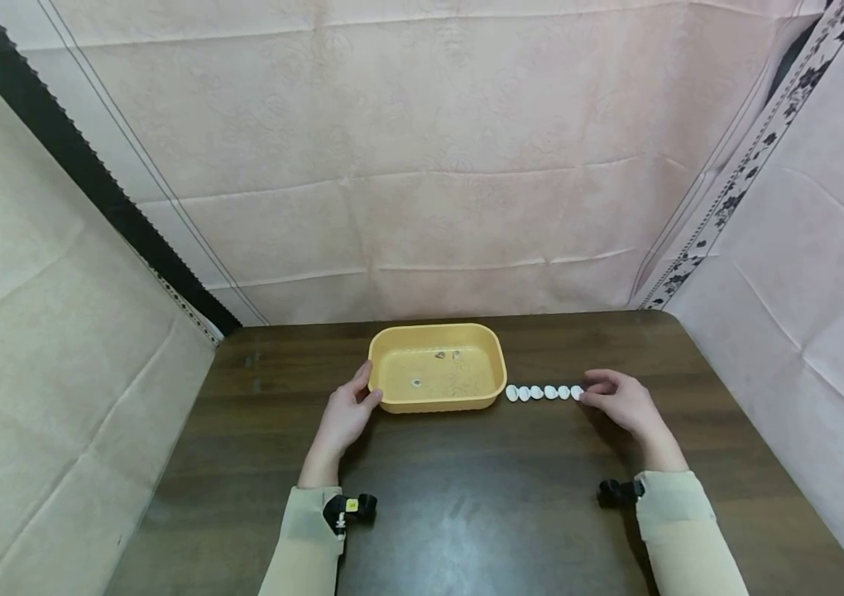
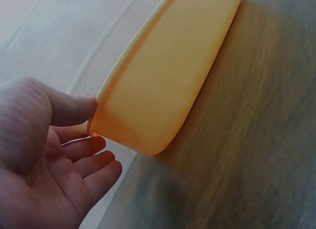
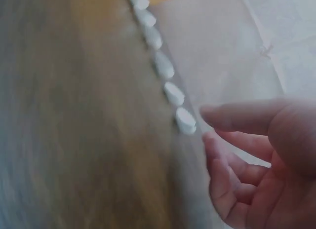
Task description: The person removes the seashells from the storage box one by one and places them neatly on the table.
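My left hand [image 1: 345, 420] pinches the left rim of a yellow plastic basin [image 1: 437, 406] between thumb and index finger. In the left wrist view the other fingers of that hand [image 2: 54, 155] hang loose below the basin's wall [image 2: 158, 76]. A few small items, too tiny to identify, lie on the basin's floor. Several small white shells [image 1: 550, 392] form a row running right from the basin. By the outermost shell [image 3: 185, 121] is my right hand [image 3: 256, 155], its thumb and index finger slightly apart, with nothing visible between the fingertips.
The basin and shells lie on a dark brown wooden table [image 1: 467, 488], near its back edge. Pale cloth [image 1: 422, 165] hangs behind the table and along both sides. A black camera [image 1: 619, 493] is strapped to each wrist.
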`<state>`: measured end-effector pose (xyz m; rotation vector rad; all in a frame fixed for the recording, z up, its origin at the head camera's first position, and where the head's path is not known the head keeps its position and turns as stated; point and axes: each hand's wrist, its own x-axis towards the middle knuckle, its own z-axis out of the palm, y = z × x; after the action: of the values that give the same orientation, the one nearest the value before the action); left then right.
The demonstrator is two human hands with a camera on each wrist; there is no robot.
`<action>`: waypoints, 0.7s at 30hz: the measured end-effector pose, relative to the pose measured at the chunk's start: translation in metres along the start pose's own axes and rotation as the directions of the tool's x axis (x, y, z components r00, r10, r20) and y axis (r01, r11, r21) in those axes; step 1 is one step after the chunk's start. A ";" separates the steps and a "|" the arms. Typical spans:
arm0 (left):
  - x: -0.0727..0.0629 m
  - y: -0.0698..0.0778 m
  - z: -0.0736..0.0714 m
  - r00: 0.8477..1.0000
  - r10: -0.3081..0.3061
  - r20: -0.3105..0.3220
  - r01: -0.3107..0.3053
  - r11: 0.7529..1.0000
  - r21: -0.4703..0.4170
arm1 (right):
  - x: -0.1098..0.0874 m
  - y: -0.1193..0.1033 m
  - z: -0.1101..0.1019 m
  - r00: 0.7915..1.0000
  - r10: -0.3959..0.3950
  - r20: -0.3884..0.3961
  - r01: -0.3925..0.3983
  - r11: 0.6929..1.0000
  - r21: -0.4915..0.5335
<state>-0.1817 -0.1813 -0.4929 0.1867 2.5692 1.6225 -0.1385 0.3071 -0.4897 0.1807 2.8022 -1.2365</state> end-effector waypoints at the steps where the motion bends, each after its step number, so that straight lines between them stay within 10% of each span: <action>1: 0.000 0.000 0.000 1.000 0.001 0.000 -0.001 1.000 0.000 | 0.000 -0.002 0.000 1.000 0.001 -0.020 -0.001 1.000 0.007; 9: -0.001 0.001 -0.001 1.000 -0.011 -0.002 0.011 1.000 -0.002 | 0.012 -0.043 0.021 0.989 -0.116 -0.096 0.128 0.984 0.123; 21: -0.001 0.002 -0.002 1.000 0.007 0.002 -0.007 1.000 0.008 | 0.036 -0.134 0.087 0.958 -0.288 0.004 0.271 0.908 0.320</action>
<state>-0.1810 -0.1821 -0.4905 0.1979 2.5770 1.6131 -0.1907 0.1562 -0.4541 -0.2455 2.6337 -1.7239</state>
